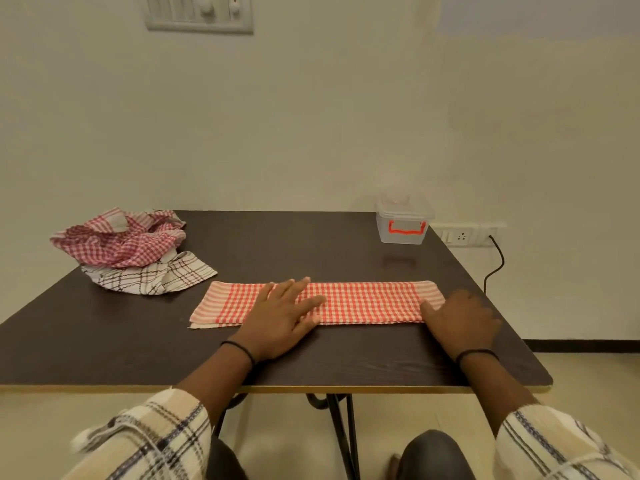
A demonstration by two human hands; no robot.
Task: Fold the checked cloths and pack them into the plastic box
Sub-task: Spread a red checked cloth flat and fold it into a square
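Left hand (284,317) is pressing flat, right hand (462,320) is gripping the long red-checked folded cloth strip (363,303); crumpled checked cloths (128,251) beyond it are awaiting folding; clear plastic box (403,223) is standing lidded.

Cloths: three in all on the table (311,247).
Orange cloth (363,303): one, folded into a long strip, near the table's front edge.
Red cloth (121,237): one, crumpled, at the table's far left corner.
Brown cloth (156,275): one, white with brown lines, under and just in front of the red cloth.
Box (403,221): one, clear with an orange handle, at the table's far right corner.
Hands: two, left hand (280,317) and right hand (460,320), both at the table's front, on the orange cloth.
Wristbands: two, one per wrist.
Tables: one.
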